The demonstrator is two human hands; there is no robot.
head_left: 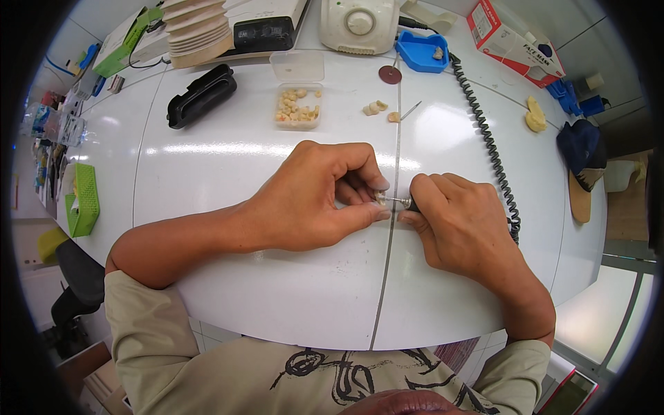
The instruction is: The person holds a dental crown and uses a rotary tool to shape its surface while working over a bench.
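Above the middle of the white table, my left hand [297, 200] pinches a small ivory tooth-like piece [380, 198] between thumb and fingertips. Most of that piece is hidden by the fingers. My right hand [460, 218] is closed round a rotary handpiece [413, 204], whose thin metal bit points left and meets the piece or stops very close to it. A black coiled cord [482, 128] runs from beside the right wrist up toward a cream control box [360, 31] with a round dial. Beyond my hands lie a few loose tooth-like pieces [375, 108] and a thin metal bit [411, 111].
An open clear plastic box [297, 125] holds several tooth-like pieces. Farther back are a blue tray [422, 61], a dark red disc [390, 75] and a red-white carton [515, 48]. A black case [200, 95] and green basket [84, 200] stand left, a dark cap [582, 153] right.
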